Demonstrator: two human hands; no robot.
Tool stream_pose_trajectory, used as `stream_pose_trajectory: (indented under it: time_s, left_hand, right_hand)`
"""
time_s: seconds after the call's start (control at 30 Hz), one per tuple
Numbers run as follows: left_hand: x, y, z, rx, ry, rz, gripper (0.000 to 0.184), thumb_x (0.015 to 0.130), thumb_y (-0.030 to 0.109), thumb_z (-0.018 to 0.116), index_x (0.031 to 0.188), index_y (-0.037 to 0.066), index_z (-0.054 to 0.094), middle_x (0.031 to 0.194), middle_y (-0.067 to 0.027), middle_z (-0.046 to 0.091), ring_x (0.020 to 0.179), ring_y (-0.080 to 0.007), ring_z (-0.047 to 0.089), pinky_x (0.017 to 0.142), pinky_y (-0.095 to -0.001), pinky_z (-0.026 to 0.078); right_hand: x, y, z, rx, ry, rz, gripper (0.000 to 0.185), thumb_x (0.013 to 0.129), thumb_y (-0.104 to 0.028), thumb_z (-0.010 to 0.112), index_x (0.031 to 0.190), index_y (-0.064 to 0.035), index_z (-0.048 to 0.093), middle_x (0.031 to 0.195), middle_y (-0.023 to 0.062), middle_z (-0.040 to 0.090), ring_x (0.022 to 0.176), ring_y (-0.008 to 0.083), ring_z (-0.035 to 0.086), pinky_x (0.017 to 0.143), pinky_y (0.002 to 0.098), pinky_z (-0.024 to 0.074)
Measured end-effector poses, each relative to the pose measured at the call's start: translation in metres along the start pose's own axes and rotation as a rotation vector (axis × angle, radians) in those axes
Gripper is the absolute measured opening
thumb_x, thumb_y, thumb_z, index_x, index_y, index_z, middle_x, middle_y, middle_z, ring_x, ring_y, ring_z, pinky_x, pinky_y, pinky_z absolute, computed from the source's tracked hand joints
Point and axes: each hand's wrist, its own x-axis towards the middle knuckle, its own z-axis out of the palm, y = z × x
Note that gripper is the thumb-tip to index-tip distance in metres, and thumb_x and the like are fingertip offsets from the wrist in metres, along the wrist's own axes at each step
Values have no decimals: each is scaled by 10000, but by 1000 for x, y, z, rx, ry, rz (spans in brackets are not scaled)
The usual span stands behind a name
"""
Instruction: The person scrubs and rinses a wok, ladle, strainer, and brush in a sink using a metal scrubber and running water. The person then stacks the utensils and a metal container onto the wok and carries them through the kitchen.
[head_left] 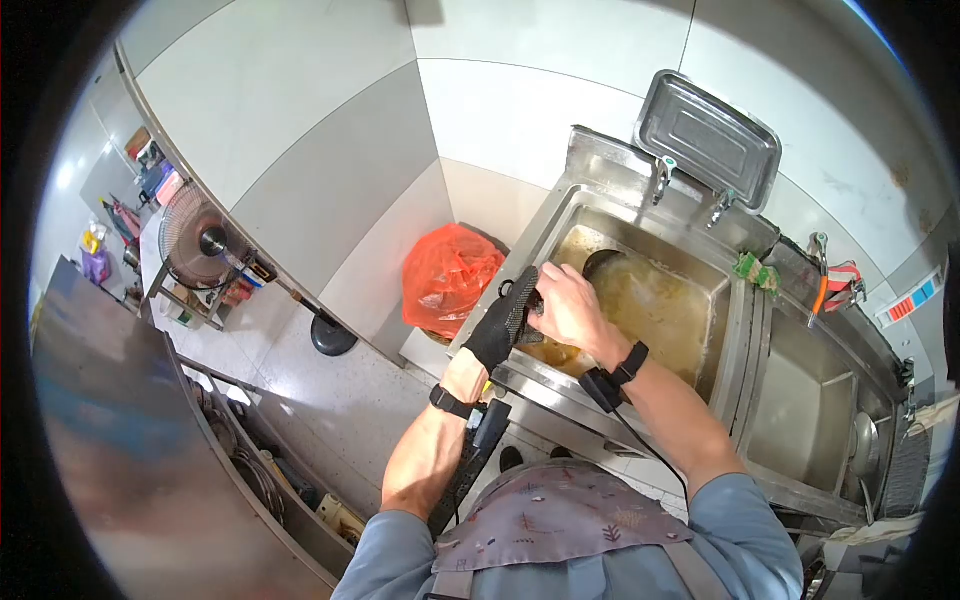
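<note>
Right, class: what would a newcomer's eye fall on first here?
Probably the bright red bag, left of the sink with its murky water. Next, the black-gloved left hand beside the bare right hand, at the sink's left side. Behind the taps stands a metal tray.

The gloved left hand (503,325) and bare right hand (572,308) are close together at the sink (738,318). Murky water (655,300) lies inside.
</note>
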Motion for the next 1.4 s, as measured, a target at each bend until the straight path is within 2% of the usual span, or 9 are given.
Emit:
stream_pose_trajectory:
  time_s: [0.27,0.37,0.53,0.8,0.93,1.0,1.13,1.17,1.4]
  left_hand:
    - [18,-22,-7,802,107,967,418,895,-20,591,1305,60,623,1144,-154,696,991,-312,673,887,-403,550]
    - [43,-41,6,-216,210,527,160,1020,218,604,981,66,635,839,-71,651,798,-199,631,767,-365,533]
    - [33,-34,50,-672,372,498,257,996,319,642,886,86,641,783,-63,638,715,-183,613,715,-333,518]
    - [47,-97,38,-479,449,306,225,964,271,678,991,52,722,941,-48,693,834,-159,659,790,-310,536]
    - [58,-150,8,408,312,617,294,873,-36,700,1156,42,666,1119,-91,699,1074,-263,670,918,-381,582]
    - [50,-124,15,-635,261,154,248,912,63,693,1156,33,659,1145,-108,691,1077,-268,669,929,-408,580]
    - [39,-106,30,-183,260,333,210,935,125,693,1120,26,674,1130,-127,694,1065,-272,675,916,-421,582]
    - [32,-96,35,657,272,598,192,969,116,658,1128,10,652,1120,-148,687,1058,-281,680,908,-416,589]
    - [47,-109,32,48,287,388,244,902,20,725,1131,14,641,1109,-131,693,1035,-252,692,866,-374,601]
  right_hand:
    - [-82,61,29,-59,-7,70,420,710,-139,772,1099,-77,627,1102,124,599,1011,359,579,868,450,505]
    - [-91,55,33,-27,70,72,539,736,-86,751,1233,-19,552,1213,196,555,1151,398,551,952,445,493]
    - [-102,40,42,53,8,229,614,822,-128,709,1360,0,444,1351,212,460,1214,428,519,1028,476,455]
    - [-147,100,41,674,-656,753,704,948,-353,626,1487,51,424,1550,222,420,1446,306,369,1196,402,294]
    - [-151,116,4,752,-1092,745,827,910,-407,604,1544,53,339,1660,187,252,1535,278,224,1235,354,195]
    - [-167,139,2,761,-1173,836,831,885,-336,612,1574,10,302,1658,179,270,1519,290,279,1216,368,259]
    - [-217,206,61,-72,-1445,232,533,843,-198,582,1348,-28,609,1327,231,638,1203,407,615,926,485,519]
    - [-231,219,79,-152,-1429,212,415,838,-194,583,1198,-8,673,1214,232,680,1105,413,653,863,491,532]
    - [-148,151,44,47,-1182,402,297,790,-86,602,1003,93,708,1019,270,721,934,415,704,744,515,536]
